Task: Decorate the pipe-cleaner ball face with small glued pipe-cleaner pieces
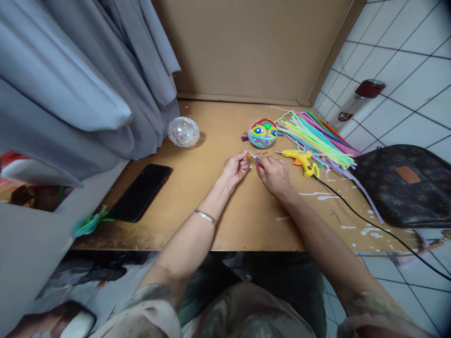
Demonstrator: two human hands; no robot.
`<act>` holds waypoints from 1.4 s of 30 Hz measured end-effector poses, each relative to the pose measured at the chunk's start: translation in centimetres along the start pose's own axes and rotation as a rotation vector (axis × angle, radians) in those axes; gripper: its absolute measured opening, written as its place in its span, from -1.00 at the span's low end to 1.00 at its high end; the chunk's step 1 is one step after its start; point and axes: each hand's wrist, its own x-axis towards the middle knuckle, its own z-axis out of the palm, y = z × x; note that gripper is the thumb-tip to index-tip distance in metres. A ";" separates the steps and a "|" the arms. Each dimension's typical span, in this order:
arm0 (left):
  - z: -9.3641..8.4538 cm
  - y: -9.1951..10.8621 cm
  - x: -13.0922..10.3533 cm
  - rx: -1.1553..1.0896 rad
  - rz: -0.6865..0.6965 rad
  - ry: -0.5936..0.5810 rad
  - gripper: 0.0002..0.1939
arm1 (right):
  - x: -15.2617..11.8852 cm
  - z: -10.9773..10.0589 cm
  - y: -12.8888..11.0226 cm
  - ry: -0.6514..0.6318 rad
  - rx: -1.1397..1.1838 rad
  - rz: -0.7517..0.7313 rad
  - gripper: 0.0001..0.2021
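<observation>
Near the middle of the wooden table (225, 225), my left hand (236, 167) pinches a short orange strip (251, 154). My right hand (275, 173) is closed on small scissors (254, 156) with red handles, their blades pointing left toward the left fingertips. Another orange piece (262, 153) shows just behind the right fingers. Beyond the hands sits a clear ball (262, 133) decorated with blue eyes ringed in yellow, a green nose and coloured strips. A glue gun (298, 158), yellow, lies to the right of my right hand.
A plain clear ball (183, 132) and black phone (141, 192) are on the left. Colourful pipe cleaners (317, 136) lie at the back right, beside a clear container (359, 103) and dark bag (405, 185). A black cord (352, 209) crosses the right side. Grey curtain (105, 84) hangs left.
</observation>
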 end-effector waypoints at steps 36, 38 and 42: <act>-0.4 -0.4 0.3 0.026 0.092 -0.014 -0.71 | -0.1 -1.0 -1.1 -0.099 -0.089 0.037 -0.55; -0.4 -0.4 0.4 0.017 0.086 -0.017 -0.70 | -0.1 -1.0 -1.1 -0.101 -0.095 0.033 -0.55; -0.2 -0.4 0.2 -0.002 0.075 0.002 -0.68 | 0.0 -0.9 -1.1 -0.098 -0.106 0.032 -0.55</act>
